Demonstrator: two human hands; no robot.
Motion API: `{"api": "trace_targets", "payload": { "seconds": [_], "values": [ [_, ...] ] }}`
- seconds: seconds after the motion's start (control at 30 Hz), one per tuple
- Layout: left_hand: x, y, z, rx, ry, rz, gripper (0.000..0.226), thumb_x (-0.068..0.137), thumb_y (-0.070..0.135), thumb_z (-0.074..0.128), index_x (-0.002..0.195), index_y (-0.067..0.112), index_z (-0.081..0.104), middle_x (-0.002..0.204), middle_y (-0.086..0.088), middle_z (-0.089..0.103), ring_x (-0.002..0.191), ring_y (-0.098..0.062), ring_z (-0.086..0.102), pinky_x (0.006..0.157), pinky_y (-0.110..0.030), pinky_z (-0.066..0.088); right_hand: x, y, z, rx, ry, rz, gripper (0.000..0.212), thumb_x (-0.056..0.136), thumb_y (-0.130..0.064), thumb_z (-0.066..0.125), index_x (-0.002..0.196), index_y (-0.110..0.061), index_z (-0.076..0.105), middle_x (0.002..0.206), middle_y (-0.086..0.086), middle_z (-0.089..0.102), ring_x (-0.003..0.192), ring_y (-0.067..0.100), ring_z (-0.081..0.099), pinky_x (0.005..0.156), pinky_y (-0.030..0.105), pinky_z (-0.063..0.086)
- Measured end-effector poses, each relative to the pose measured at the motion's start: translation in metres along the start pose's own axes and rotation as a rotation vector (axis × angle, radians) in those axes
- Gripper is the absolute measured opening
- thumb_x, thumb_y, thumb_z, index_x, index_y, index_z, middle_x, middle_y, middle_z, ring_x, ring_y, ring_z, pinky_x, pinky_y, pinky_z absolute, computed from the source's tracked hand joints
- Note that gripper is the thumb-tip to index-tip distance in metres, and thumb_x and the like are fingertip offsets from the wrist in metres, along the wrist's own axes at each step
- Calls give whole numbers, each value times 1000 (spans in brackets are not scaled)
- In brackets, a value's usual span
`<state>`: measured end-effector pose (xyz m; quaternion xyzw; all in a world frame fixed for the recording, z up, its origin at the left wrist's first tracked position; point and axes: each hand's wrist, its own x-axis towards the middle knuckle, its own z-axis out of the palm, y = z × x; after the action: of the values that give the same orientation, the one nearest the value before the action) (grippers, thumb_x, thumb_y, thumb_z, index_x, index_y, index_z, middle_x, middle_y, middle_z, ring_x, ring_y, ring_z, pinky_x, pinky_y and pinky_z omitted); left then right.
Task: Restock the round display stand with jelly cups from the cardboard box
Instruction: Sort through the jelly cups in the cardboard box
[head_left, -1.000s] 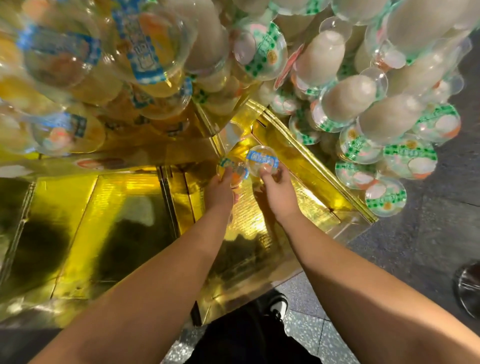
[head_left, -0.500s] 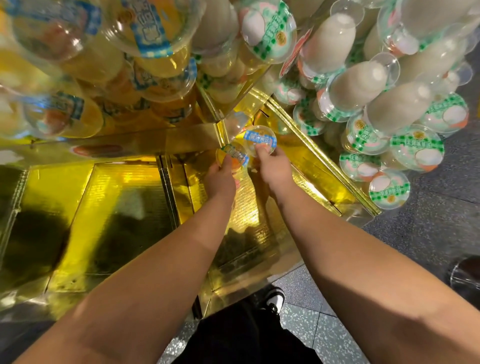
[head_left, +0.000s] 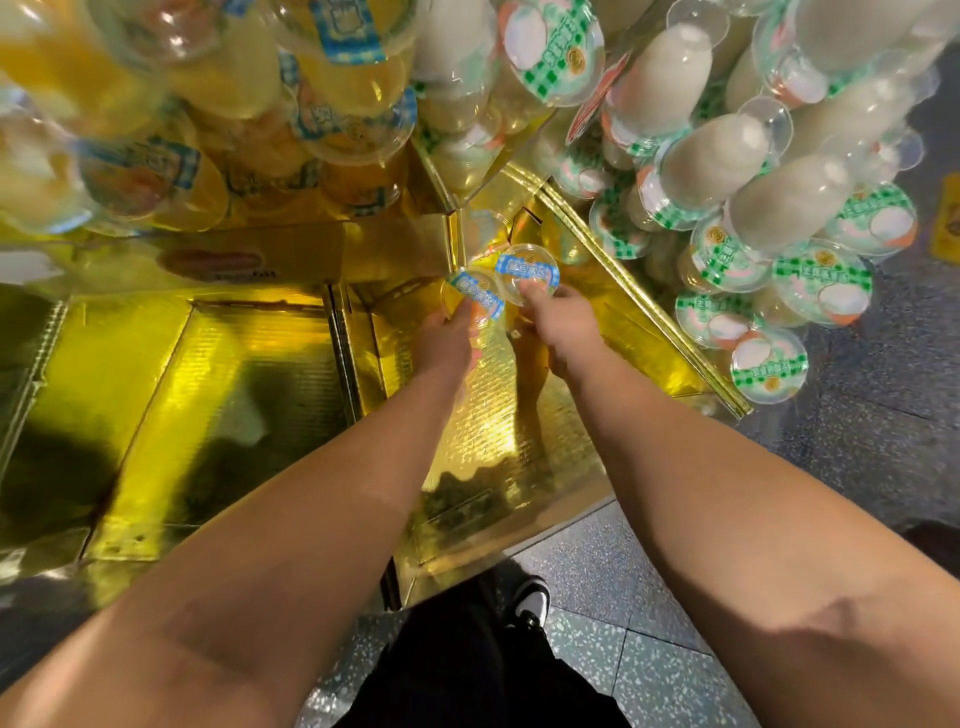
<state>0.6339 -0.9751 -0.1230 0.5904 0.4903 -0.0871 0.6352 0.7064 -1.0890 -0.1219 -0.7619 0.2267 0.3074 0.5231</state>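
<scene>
both hands reach into the narrow inner corner of a gold foil display stand (head_left: 260, 395), where two ridged gold dividers meet. the left hand (head_left: 449, 345) holds a blue-labelled jelly cup (head_left: 475, 296), its fingers curled round the cup's lower side. the right hand (head_left: 563, 325) pinches a second blue-labelled jelly cup (head_left: 527, 273) at its near rim, fingers curled on it. the two cups touch, rim over rim, lids facing the camera, just in front of the corner.

room is tight there: the gold dividers close in on both sides and a pile of stacked cups hangs over from above. to the left of the hands a wide gold compartment lies open, and the gold floor under the forearms is bare too.

each held cup is clear plastic with a round lid crossed by a blue band of print; the left one shows orange fruit inside. orange-filled cups with blue lids (head_left: 332, 104) crowd the upper left; milky white cups with green checked lids (head_left: 821, 283) fill the upper right, spilling past the stand's right edge over the speckled floor (head_left: 649, 649). a black-and-white shoe (head_left: 532, 603) shows below.
</scene>
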Motion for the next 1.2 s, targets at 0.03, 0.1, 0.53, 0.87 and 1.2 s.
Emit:
{"api": "trace_targets", "payload": {
  "seconds": [0.03,0.1,0.53,0.87,1.2],
  "values": [
    [0,1,-1,22,-13,2,41,101,41,52,126,10,60,96,-2,62,57,-12,53,46,-19,38,0,-2,-2,4,-6,13,66,77,-54,73,122,-9,56,96,6,72,93,25,71,90,50,57],
    [-2,4,-3,36,-45,-1,38,100,40,53,124,12,61,94,-2,61,54,-12,51,48,-21,36,-11,-10,-6,21,-18,25,49,84,-46,73,107,-8,52,85,4,67,87,21,67,90,46,57],
    [-151,-7,-74,88,-132,135,11,99,23,55,106,18,63,108,-6,61,70,-16,59,58,-24,43,-142,9,-69,-241,-147,-173,12,96,-19,52,85,-16,55,92,12,59,82,22,56,71,34,41],
    [-304,-71,-255,0,170,363,12,97,20,60,108,21,62,96,-2,61,69,-11,59,59,-22,42,-329,30,4,-391,-418,-446,12,97,-25,54,96,-17,63,101,6,70,86,18,67,84,36,50],
    [-362,-134,-477,29,486,318,13,94,27,63,105,22,63,99,-2,65,84,-14,60,71,-24,44,-450,9,212,-857,-696,-827,17,94,-32,57,98,-18,65,99,1,70,94,20,63,84,32,46]
  ]
}}
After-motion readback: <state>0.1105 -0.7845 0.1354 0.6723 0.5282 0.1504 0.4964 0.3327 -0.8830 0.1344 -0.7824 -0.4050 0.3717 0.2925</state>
